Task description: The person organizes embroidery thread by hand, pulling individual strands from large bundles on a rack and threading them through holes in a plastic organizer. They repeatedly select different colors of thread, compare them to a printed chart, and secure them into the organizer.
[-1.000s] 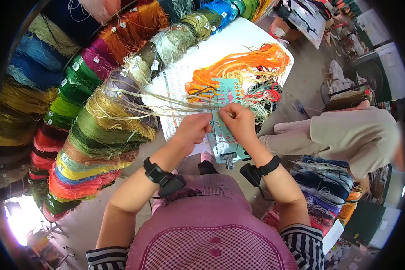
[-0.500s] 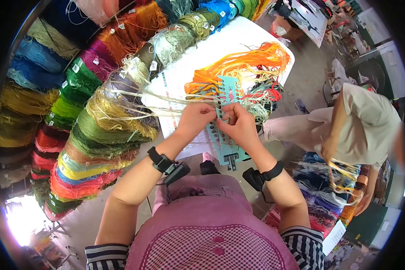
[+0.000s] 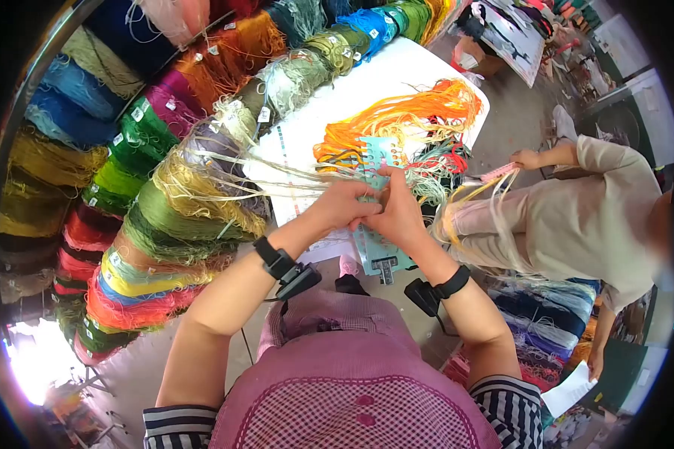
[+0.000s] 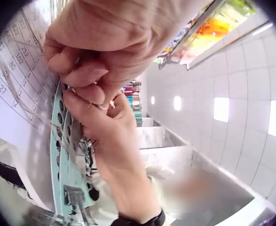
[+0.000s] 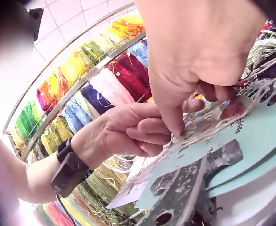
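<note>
A teal card [image 3: 373, 251] with rows of punched holes lies under both hands, a metal bulldog clip [image 3: 384, 269] on its near end. My left hand [image 3: 344, 203] pinches pale thread with curled fingers at the card's left edge. My right hand [image 3: 401, 217] meets it from the other side, thumb and fingers pinching thread against the card. Cream thread [image 5: 218, 131] runs across the card beneath the right fingers. Long beige strands [image 3: 284, 173] stretch from the left hand's side to the thread rack. The fingers partly hide the holes.
Orange thread bundles [image 3: 397, 112] hang from the card's far side over a white board [image 3: 397, 67]. Racks of colourful skeins [image 3: 180, 202] stand at the left. At the right, another person [image 3: 591, 217] holds yellow and white threads and a paper sheet [image 3: 569, 389].
My left hand has moved right over the card and now touches the right hand. The other person has turned and raised a hand with threads; a paper sheet shows in the other hand.
</note>
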A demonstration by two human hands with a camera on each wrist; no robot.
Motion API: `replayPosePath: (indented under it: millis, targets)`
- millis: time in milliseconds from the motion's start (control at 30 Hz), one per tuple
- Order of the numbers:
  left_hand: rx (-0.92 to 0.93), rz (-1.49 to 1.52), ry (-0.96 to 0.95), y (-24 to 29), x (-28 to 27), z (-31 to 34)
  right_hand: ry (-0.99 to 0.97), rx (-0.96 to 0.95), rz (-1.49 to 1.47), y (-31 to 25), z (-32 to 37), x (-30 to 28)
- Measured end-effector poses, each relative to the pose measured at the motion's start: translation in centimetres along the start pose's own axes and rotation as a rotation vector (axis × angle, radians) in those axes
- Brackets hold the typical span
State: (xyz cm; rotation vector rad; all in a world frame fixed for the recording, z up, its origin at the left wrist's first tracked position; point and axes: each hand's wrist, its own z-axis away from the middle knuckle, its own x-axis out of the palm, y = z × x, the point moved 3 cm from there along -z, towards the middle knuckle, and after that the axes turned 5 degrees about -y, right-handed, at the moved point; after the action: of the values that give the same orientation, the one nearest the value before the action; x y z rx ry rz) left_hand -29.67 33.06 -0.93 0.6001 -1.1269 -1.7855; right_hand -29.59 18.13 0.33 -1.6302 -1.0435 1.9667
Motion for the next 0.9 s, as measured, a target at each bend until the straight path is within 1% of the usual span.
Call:
replayPosePath:
  millis: [33,67,100,133,167,200,233,267,300,333,367,400,433,467,500,533,567,600,633,667,700,767,800,833,867,900]
  targets:
    - [0.065,0.008,-0.053,-0.4,-0.3,-0.2,-0.001,-0.009,0.0,-0.1,-0.1,-0.1]
    - [0.128,0.013,-0.108,-0.7,-0.7,-0.4,-0.079,0.047,0.023,0.1,-0.3,-0.1]
    - [0.088,-0.016,-0.044,-0.7,-2.1,0.5,-0.156,0.105,0.045,0.4,-0.3,-0.1]
    - [0.047,-0.045,0.019,-0.5,-3.9,2.1,-0.16,0.091,0.054,0.8,-0.5,0.0]
    - [0.075,0.002,0.119,-0.1,-5.6,4.2,-0.155,0.084,0.05,0.9,-0.6,-0.1]
    - [0.1,0.208,0.306,0.6,-6.9,6.8,-0.158,0.078,0.04,0.9,-0.7,-0.1]
    - [-0.026,0.189,0.304,0.1,-10.2,9.0,-0.162,0.074,0.029,0.8,-0.6,-0.2]
    - [0.043,0.308,0.344,-0.6,-12.6,10.9,-0.162,0.081,0.019,0.7,-0.6,-0.3]
    - [0.043,0.38,0.375,-0.5,-14.4,13.0,-0.16,0.072,0.015,0.5,-0.7,-0.4]
    - [0.071,0.508,0.482,-0.9,-16.3,15.2,-0.172,0.11,0.005,0.5,-0.7,-0.4]
    - [0.142,0.585,0.568,-1.3,-18.2,17.2,-0.185,0.143,-0.004,0.4,-0.9,-0.4]
    - [0.185,0.689,0.601,-1.6,-20.1,19.3,-0.16,0.13,-0.002,0.5,-0.9,-0.3]
    - [0.231,0.767,0.591,-1.2,-21.2,21.3,-0.142,0.097,0.048,1.2,-0.9,0.0]
    - [0.283,0.764,0.615,-1.7,-22.3,22.7,-0.131,0.047,0.091,1.6,-1.1,0.1]
    - [0.343,0.755,0.662,-2.0,-23.5,25.1,-0.152,0.049,0.122,1.7,-1.2,0.2]
    - [0.37,0.672,0.727,-1.1,-23.0,27.1,-0.141,0.053,0.158,1.5,-1.3,0.3]
    - [0.405,0.676,0.81,-2.1,-24.2,28.8,-0.15,0.04,0.153,1.8,-1.4,0.5]
    - [0.482,0.655,0.796,-1.5,-23.8,30.6,-0.14,0.01,0.188,1.9,-1.5,0.6]
    - [0.518,0.659,0.736,-1.6,-23.9,32.4,-0.197,0.034,0.172,1.3,-1.5,0.5]
    - [0.552,0.663,0.683,-1.6,-23.6,33.7,-0.283,0.023,0.085,0.4,-1.3,0.2]
    - [0.578,0.707,0.589,-1.2,-22.7,34.9,-0.327,0.04,0.104,-2.6,-0.6,-0.2]
    - [0.629,0.791,0.566,0.0,-20.7,36.5,-0.356,-0.126,0.107,-7.2,0.0,0.4]
    - [0.684,0.802,0.516,-0.2,-20.3,37.1,-0.367,-0.166,0.105,-9.0,0.0,1.6]
    - [0.698,0.78,0.54,0.5,-19.1,37.8,-0.433,-0.221,-0.015,-11.1,0.0,3.1]
    - [0.695,0.677,0.593,0.7,-18.6,38.1,-0.502,-0.284,-0.136,-13.3,-0.4,4.8]
    - [0.68,0.535,0.565,1.1,-17.8,38.1,-0.563,-0.382,-0.283,-14.5,-0.9,7.5]
